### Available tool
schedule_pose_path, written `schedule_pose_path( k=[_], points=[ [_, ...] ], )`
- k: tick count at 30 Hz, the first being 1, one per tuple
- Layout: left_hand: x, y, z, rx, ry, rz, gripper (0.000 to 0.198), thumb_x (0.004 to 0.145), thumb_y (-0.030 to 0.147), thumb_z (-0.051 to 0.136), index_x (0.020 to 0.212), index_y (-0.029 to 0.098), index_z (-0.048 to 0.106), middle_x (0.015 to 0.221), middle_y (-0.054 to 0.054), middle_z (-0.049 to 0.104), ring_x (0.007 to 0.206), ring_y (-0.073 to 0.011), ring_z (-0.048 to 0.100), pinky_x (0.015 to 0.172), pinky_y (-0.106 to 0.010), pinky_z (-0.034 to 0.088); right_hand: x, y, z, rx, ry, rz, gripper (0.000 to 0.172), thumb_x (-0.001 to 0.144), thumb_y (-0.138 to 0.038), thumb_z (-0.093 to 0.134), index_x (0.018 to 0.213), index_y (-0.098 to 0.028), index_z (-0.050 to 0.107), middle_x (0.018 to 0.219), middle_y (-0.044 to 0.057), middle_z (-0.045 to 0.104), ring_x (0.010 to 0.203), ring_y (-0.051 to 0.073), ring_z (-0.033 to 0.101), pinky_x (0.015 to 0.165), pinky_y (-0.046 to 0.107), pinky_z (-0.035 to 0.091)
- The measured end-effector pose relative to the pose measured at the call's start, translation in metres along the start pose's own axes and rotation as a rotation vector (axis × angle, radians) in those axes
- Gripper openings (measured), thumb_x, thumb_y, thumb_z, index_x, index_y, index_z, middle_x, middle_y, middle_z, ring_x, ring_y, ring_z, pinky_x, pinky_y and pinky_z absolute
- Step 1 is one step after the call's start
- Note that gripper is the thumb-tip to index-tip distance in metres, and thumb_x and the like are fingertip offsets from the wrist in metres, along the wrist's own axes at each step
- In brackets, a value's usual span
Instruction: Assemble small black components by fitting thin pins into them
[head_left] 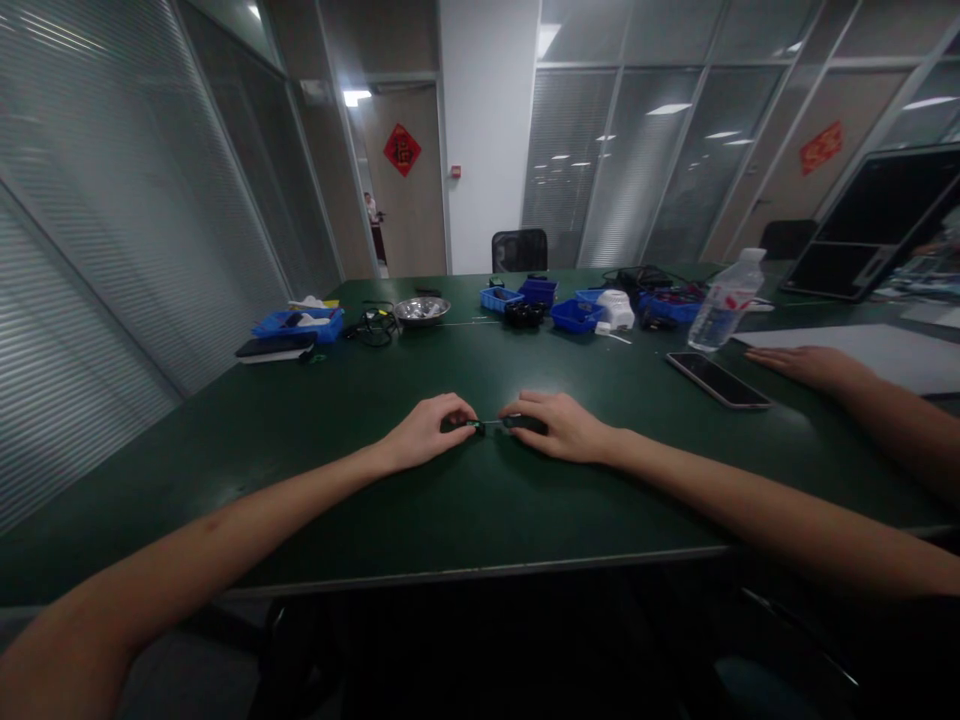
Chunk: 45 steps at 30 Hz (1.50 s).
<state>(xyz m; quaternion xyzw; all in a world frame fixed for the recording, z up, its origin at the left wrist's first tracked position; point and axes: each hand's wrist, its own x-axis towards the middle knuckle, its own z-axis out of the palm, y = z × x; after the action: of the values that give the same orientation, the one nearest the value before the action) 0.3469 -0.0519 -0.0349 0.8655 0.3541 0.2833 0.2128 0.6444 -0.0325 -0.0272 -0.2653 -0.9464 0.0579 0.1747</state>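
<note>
My right hand is closed around the dark handle of a small screwdriver, whose thin metal shaft points left. My left hand pinches a small dark part with a bit of green between thumb and fingers. The shaft's tip meets or nearly meets this part; at this size I cannot tell which. Both hands rest low over the green table, near its middle. Fingers hide most of the handle and much of the small part.
A phone and a water bottle stand to the right, beside another person's hand. Farther back are a metal bowl, blue bins, a blue tray, a black notebook and cables.
</note>
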Motion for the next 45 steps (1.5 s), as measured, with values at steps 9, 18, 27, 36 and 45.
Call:
schedule_pose_path(
  k=[9, 18, 27, 36, 45],
  points=[
    [-0.001, 0.0, 0.0, 0.014, -0.008, 0.001, 0.023, 0.1, 0.036, 0.064, 0.111, 0.018, 0.073, 0.105, -0.008, 0.069, 0.095, -0.0223, 0.064, 0.085, -0.035, 0.051, -0.001, 0.001, 0.0, 0.01, -0.017, -0.02, 0.033, 0.101, -0.03, 0.056, 0.133, -0.024, 0.063, 0.116, 0.009, 0.064, 0.087, 0.02, 0.062, 0.074, 0.032, 0.047],
    [-0.001, 0.003, -0.002, 0.018, -0.035, 0.011, 0.023, 0.101, 0.038, 0.064, 0.111, 0.019, 0.073, 0.104, -0.008, 0.069, 0.094, -0.022, 0.064, 0.082, -0.034, 0.05, -0.001, -0.008, 0.002, -0.026, -0.027, -0.003, 0.035, 0.106, -0.045, 0.051, 0.131, -0.025, 0.066, 0.108, 0.008, 0.072, 0.083, 0.02, 0.065, 0.072, 0.032, 0.046],
    [-0.001, 0.003, -0.001, 0.014, -0.043, 0.027, 0.021, 0.1, 0.036, 0.065, 0.111, 0.019, 0.073, 0.102, -0.008, 0.069, 0.093, -0.022, 0.063, 0.084, -0.035, 0.051, -0.001, -0.009, 0.006, 0.036, -0.014, 0.033, 0.034, 0.107, -0.045, 0.049, 0.131, -0.027, 0.066, 0.112, 0.008, 0.075, 0.086, 0.021, 0.068, 0.077, 0.033, 0.048],
    [-0.001, 0.003, -0.001, 0.041, -0.055, 0.053, 0.02, 0.101, 0.033, 0.064, 0.113, 0.019, 0.072, 0.104, -0.008, 0.068, 0.094, -0.0214, 0.062, 0.085, -0.034, 0.05, 0.0, -0.01, 0.004, -0.017, -0.051, -0.01, 0.037, 0.11, -0.046, 0.044, 0.133, -0.025, 0.064, 0.11, 0.008, 0.072, 0.086, 0.021, 0.067, 0.075, 0.033, 0.048],
    [-0.001, 0.001, 0.001, 0.005, -0.078, 0.078, 0.02, 0.102, 0.034, 0.065, 0.113, 0.019, 0.072, 0.105, -0.008, 0.068, 0.095, -0.0212, 0.064, 0.085, -0.033, 0.05, 0.006, -0.017, 0.008, -0.022, -0.048, -0.061, 0.038, 0.11, -0.045, 0.044, 0.134, -0.024, 0.064, 0.109, 0.009, 0.071, 0.082, 0.02, 0.065, 0.071, 0.031, 0.045]
  ],
)
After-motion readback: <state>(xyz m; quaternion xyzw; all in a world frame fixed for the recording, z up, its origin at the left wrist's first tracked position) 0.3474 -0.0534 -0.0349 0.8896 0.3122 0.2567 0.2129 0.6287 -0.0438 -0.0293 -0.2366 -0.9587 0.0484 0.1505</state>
